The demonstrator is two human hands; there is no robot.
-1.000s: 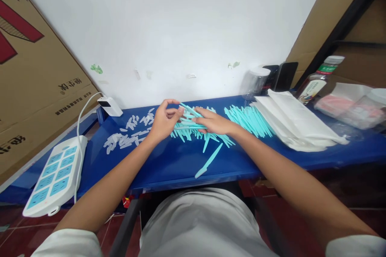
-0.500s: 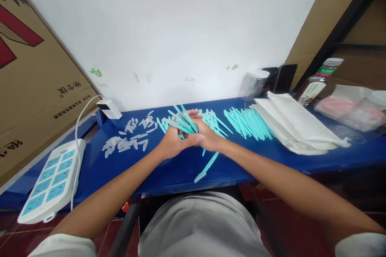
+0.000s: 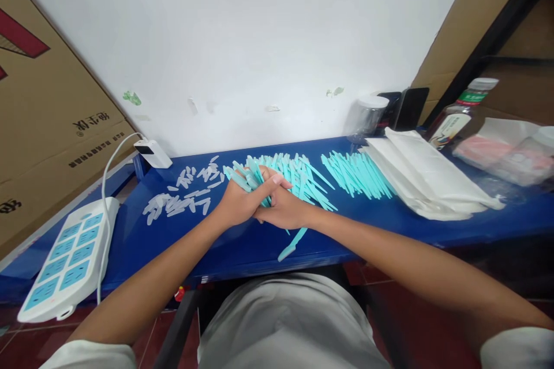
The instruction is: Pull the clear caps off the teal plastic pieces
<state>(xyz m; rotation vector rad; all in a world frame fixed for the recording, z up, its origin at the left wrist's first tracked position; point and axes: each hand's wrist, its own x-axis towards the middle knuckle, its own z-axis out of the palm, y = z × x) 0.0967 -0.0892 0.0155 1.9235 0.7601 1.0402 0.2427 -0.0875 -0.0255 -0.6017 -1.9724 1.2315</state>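
Note:
A bunch of teal eyebrow razors (image 3: 247, 177) is clasped between my two hands above the middle of the blue table. My left hand (image 3: 240, 202) wraps round the bunch from the left, its thumb lying over my right hand. My right hand (image 3: 283, 204) closes on the same bunch from the right; its inner fingers are partly hidden. Behind the hands lies a loose pile of teal razors (image 3: 305, 176). A single razor (image 3: 292, 245) rests near the table's front edge. Small clear plastic caps (image 3: 177, 202) lie scattered to the left.
Right of the pile, more razors (image 3: 355, 176) lie in a row beside white bags (image 3: 433, 179). A clear jar (image 3: 367, 118), phones (image 3: 411, 109) and a bottle (image 3: 454, 118) stand behind. A power strip (image 3: 69, 259) and a white device (image 3: 153, 153) are at left.
My hands have closed more tightly, and the bunch has tilted lower and to the left between them. My left thumb now crosses over my right hand. The view has shifted slightly.

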